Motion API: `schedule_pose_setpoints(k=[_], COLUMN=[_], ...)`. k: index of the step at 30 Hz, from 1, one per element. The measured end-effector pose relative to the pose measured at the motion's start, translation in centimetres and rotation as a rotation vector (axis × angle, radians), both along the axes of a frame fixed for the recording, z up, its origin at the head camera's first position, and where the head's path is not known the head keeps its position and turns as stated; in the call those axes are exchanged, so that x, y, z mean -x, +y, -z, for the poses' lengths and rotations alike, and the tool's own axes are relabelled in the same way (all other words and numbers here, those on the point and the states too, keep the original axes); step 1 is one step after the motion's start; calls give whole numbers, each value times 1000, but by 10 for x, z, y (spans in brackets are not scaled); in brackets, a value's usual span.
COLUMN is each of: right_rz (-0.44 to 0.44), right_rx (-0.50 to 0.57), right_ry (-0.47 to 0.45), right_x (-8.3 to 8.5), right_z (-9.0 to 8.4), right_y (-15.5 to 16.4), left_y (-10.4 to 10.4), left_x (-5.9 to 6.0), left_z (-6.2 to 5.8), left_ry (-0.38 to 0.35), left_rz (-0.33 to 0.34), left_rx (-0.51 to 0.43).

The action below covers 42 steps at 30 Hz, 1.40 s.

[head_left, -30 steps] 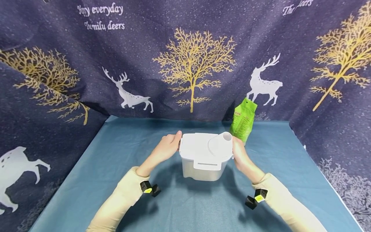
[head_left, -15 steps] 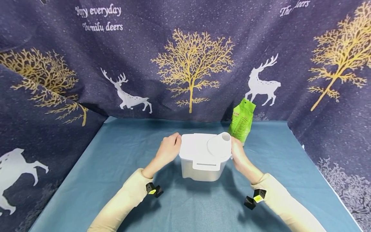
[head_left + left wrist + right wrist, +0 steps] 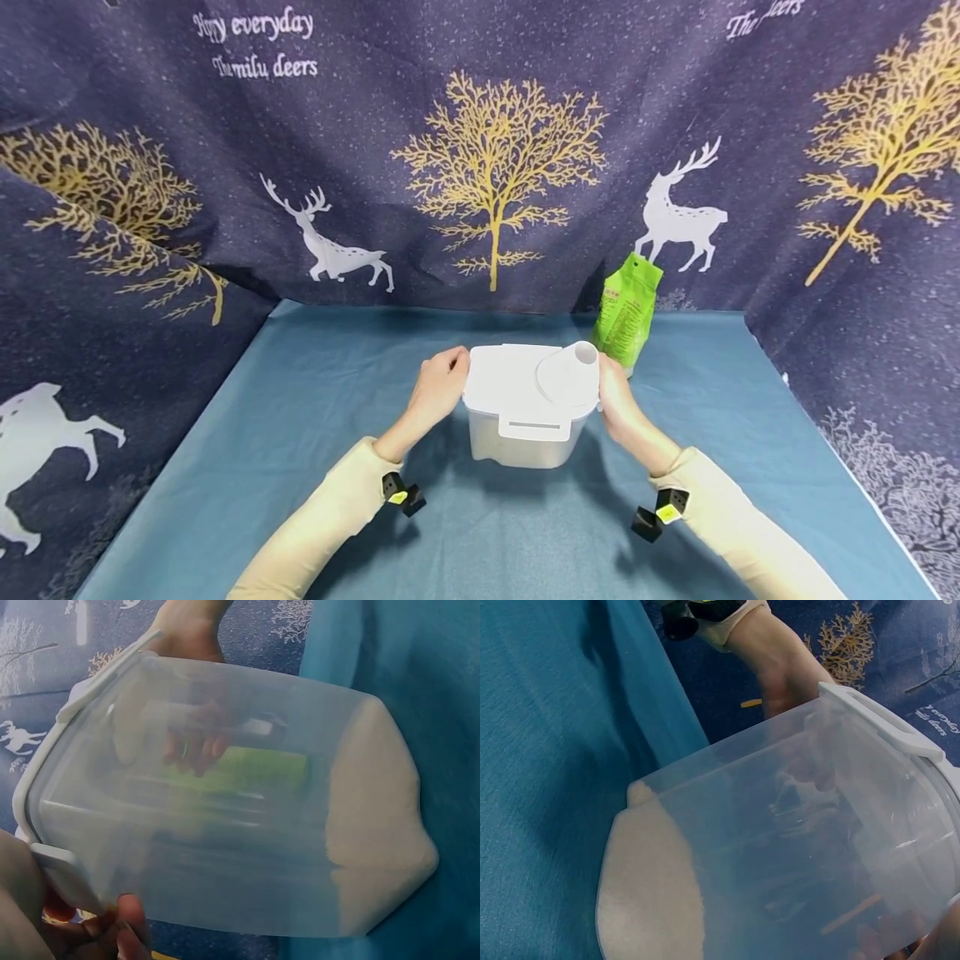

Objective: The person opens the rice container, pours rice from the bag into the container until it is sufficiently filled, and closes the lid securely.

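Container on table, gripped between both hands.

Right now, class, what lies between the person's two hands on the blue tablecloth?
In the head view, a translucent plastic container with a white lid sits between the left hand and right hand, which hold its sides.

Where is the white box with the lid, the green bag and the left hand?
white box (image 3: 517, 383), head view, on its lid.
green bag (image 3: 627, 312), head view, on its front.
left hand (image 3: 438, 388), head view, on its back.
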State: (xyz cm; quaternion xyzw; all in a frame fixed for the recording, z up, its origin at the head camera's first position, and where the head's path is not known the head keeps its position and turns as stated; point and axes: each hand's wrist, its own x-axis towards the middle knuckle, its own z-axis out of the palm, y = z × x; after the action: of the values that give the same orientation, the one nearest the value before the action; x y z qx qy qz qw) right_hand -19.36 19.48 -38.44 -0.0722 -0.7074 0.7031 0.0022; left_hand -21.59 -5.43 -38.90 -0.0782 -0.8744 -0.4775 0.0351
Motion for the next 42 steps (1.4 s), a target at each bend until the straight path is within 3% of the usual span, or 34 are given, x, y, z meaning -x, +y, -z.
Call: schedule_pose_setpoints(k=[7,19,27,36,42], right_rz=[-9,-25,-14,-11,5], right_rx=[-10,-30,-127,-303,-352], right_ry=[-2,17,30,13,4], right_x=[-1,-1,-1,-1,-2], right_z=[-1,-1,-2,-3,-3], right_y=[0,3,5,9,11], left_y=[3,2,0,6,9], left_x=[3,5,4,-1,-3], left_z=[1,-3,-9,-12,-11], left_ry=[-21,-70,14,142,219], left_rz=[-19,-12,-18,-10,24], left_rx=[-127,-54,23,1,-29])
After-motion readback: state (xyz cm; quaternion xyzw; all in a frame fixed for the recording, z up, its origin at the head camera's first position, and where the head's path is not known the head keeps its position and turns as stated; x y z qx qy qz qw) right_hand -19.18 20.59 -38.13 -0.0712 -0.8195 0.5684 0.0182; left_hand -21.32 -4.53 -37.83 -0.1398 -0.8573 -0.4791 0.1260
